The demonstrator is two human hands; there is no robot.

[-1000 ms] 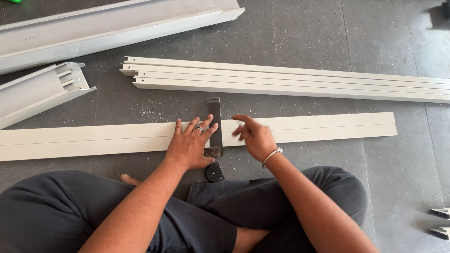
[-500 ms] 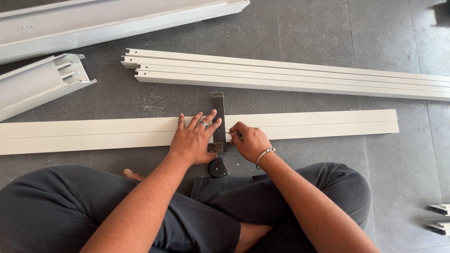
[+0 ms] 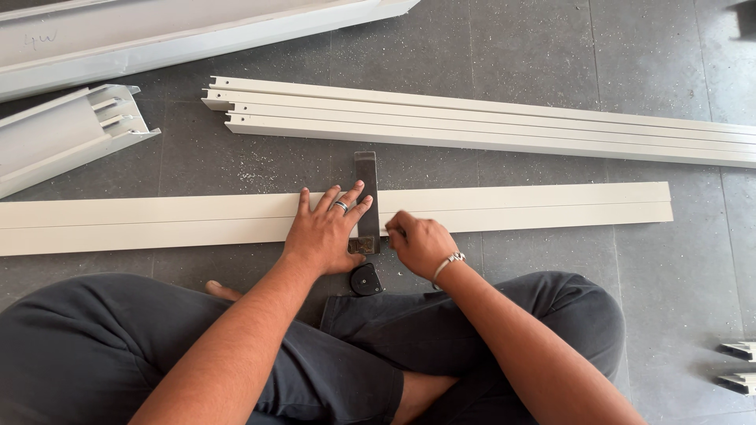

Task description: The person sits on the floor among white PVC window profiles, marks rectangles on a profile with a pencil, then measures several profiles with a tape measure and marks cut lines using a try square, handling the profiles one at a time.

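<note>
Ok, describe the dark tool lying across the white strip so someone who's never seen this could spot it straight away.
Start at the long flat white strip lying on the grey floor just in front of the seated person's knees. Between the left hand and the right hand, a square crosses it. It is the only dark, narrow blade among pale lengths of metal, and it runs across them.

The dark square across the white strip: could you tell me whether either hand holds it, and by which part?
The left hand presses the dark square flat near its lower end; the right hand, closed beside its edge, may pinch something too small to tell.
</note>
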